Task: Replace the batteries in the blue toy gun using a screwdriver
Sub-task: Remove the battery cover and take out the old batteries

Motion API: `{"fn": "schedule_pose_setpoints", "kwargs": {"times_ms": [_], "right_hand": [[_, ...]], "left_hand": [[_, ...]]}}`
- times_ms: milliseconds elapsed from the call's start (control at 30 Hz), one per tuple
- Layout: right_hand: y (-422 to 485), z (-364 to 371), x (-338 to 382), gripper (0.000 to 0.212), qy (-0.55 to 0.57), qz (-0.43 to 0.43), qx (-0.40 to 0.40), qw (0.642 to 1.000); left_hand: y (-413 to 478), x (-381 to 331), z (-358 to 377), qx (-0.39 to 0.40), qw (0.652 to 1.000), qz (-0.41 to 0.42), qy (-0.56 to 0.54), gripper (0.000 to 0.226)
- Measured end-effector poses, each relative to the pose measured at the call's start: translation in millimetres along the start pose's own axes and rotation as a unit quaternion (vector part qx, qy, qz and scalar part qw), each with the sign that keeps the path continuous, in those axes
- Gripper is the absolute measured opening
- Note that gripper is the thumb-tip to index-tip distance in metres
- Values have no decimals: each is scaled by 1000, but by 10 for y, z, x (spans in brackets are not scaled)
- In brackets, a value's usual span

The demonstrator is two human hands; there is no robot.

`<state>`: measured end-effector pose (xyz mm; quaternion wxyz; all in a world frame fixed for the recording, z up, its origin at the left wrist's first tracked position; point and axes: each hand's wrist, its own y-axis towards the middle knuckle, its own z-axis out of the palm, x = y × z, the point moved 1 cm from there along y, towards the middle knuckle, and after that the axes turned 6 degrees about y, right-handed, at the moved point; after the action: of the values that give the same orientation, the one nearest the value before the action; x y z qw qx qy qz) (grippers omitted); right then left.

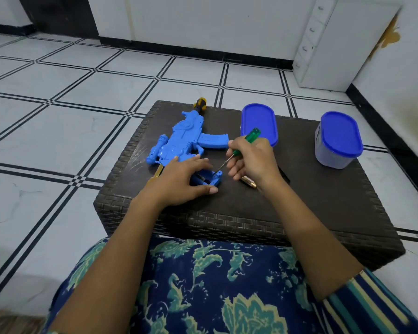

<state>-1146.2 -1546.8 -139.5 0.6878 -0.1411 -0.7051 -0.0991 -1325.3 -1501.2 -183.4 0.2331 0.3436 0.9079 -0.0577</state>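
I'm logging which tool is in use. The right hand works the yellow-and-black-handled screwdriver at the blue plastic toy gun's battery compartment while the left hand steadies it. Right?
Not quite. The head view shows the right hand gripping the green-handled screwdriver; the yellow-and-black-handled screwdriver lies unused behind the blue plastic toy gun. The rest holds: the left hand steadies the gun.

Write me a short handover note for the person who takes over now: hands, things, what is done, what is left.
Left hand lies flat on the grip end of the toy gun and steadies it.
Right hand grips the green screwdriver, with its tip at the battery compartment.
Done: the compartment looks open. One battery lies on the table by the right wrist.
Left: probably change the batteries, then close and screw the cover.
A spare screwdriver lies behind the gun.
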Motion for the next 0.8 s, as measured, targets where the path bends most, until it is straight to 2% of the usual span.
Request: {"fn": "schedule_pose_setpoints", "kwargs": {"times_ms": [167, 267, 500, 667, 800], "right_hand": [[25, -29, 6, 40, -45, -83, -64, 993], [31, -14, -10, 41, -66, -104, -45, 991], [56, -44, -71, 41, -94, -114, -12, 989], [65, -84, -91, 40, -94, -118, -14, 988], [86, -52, -115, 32, -68, -114, 3, 991]], "left_hand": [[32, -33, 8, -69, 997, -29, 37, 51], [79, -64, 1, -89, 993, -60, 40, 43], [142, -124, -102, -64, 990, -122, 41, 52], [168, -207, -94, -55, 987, -107, 106, 51], [130, -233, -151, -94, 991, -83, 55, 28]]}}
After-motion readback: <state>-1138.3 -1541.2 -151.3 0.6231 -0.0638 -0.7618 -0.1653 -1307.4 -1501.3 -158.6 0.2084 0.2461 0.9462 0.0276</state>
